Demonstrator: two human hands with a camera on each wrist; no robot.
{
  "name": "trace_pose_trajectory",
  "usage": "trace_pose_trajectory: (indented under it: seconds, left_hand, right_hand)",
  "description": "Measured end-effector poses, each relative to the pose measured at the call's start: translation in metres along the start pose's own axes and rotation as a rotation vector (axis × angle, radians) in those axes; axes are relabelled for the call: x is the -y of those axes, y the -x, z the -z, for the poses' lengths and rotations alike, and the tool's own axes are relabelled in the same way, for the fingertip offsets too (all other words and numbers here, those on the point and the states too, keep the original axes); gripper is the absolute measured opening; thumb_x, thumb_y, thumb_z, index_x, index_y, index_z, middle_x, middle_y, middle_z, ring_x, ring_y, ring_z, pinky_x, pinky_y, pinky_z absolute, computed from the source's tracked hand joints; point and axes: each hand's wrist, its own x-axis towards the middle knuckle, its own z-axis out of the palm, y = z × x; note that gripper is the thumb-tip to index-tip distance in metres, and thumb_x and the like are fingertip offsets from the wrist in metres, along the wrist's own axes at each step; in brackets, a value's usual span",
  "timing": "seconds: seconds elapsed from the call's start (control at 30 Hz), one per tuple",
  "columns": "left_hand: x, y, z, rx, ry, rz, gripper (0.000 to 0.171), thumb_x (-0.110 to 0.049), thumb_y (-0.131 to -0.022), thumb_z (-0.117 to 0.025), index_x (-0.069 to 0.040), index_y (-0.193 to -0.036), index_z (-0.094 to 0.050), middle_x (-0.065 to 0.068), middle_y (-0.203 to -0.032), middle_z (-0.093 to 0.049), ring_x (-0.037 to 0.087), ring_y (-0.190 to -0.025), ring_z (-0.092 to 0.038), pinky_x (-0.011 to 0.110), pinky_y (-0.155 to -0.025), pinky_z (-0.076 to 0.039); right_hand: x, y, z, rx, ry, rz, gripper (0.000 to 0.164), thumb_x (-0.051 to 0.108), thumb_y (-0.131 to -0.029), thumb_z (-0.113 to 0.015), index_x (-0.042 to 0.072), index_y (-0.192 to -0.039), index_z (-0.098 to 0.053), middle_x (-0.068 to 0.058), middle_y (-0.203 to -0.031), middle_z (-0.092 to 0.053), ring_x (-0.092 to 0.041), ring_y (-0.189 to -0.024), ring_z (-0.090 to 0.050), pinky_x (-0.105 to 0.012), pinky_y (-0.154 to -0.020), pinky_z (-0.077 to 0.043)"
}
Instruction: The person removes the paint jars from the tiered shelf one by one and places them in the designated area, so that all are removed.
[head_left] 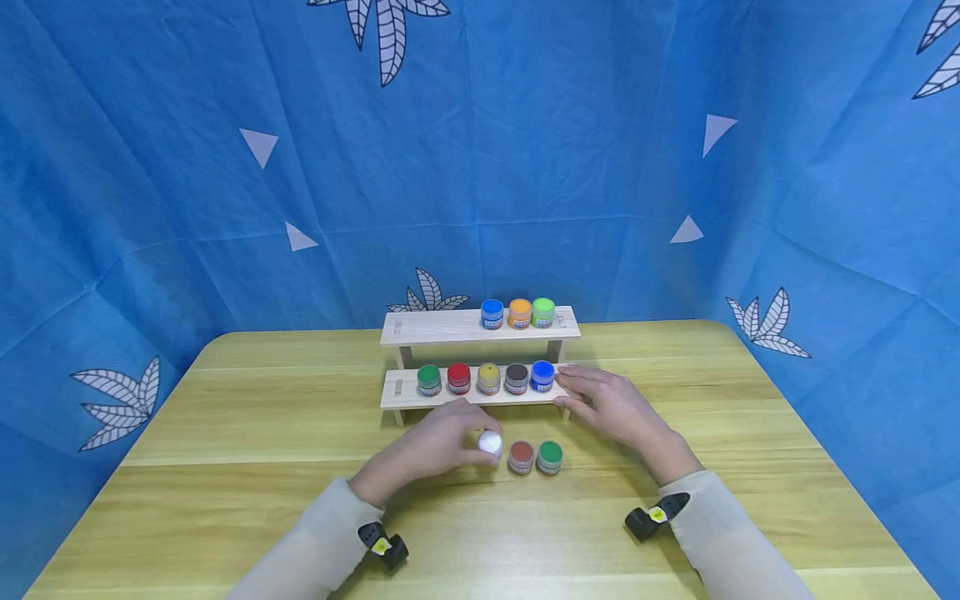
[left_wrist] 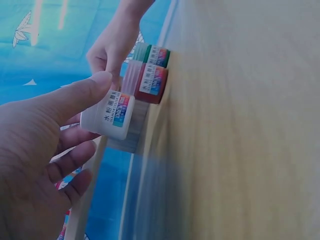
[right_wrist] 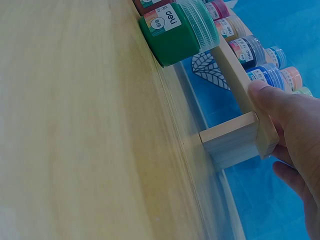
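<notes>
My left hand (head_left: 442, 440) pinches a small white paint jar (head_left: 490, 443) between thumb and fingers, in front of the two-tier wooden rack (head_left: 431, 329). In the left wrist view the white jar (left_wrist: 116, 114) shows its printed label, with the thumb on its near end. To its right on the table stand a brown-red paint jar (head_left: 521, 457) and a green paint jar (head_left: 550, 457). At the right end of the rack's lower shelf, my right hand (head_left: 611, 404) grips the board, thumb at the front edge (right_wrist: 235, 75) and other fingers behind.
Several jars line the lower shelf: green (head_left: 429, 379), red (head_left: 459, 377), yellow (head_left: 488, 378), dark brown (head_left: 516, 378) and blue (head_left: 542, 376). On the upper shelf stand blue (head_left: 492, 313), orange (head_left: 520, 313) and light green (head_left: 543, 312) jars. A blue cloth (head_left: 472, 167) hangs behind the table (head_left: 262, 467).
</notes>
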Motion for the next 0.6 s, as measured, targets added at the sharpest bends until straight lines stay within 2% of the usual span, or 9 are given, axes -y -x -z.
trace_pose_trajectory:
  seconds: [0.37, 0.6]
  left_hand:
    - [0.002, -0.002, -0.011, 0.031, -0.006, -0.048, 0.034, -0.041, -0.081, -0.078, -0.023, -0.109, -0.072, -0.014, -0.105, -0.067, 0.008, -0.102, -0.057, 0.031, -0.094, -0.046]
    - [0.002, -0.003, -0.014, 0.055, -0.003, -0.03, 0.032, -0.04, -0.081, -0.079, -0.025, -0.108, -0.071, -0.015, -0.104, -0.066, 0.006, -0.098, -0.056, 0.029, -0.09, -0.047]
  right_hand:
    - [0.0, 0.0, 0.001, 0.021, -0.001, -0.011, 0.045, 0.039, -0.093, -0.067, 0.011, -0.128, -0.066, -0.005, -0.131, -0.062, -0.025, -0.121, -0.057, -0.044, -0.102, -0.045]
    - [0.001, 0.001, 0.001, 0.018, -0.003, -0.012, 0.046, 0.04, -0.093, -0.067, 0.012, -0.128, -0.066, -0.005, -0.131, -0.062, -0.025, -0.121, -0.057, -0.045, -0.102, -0.045]
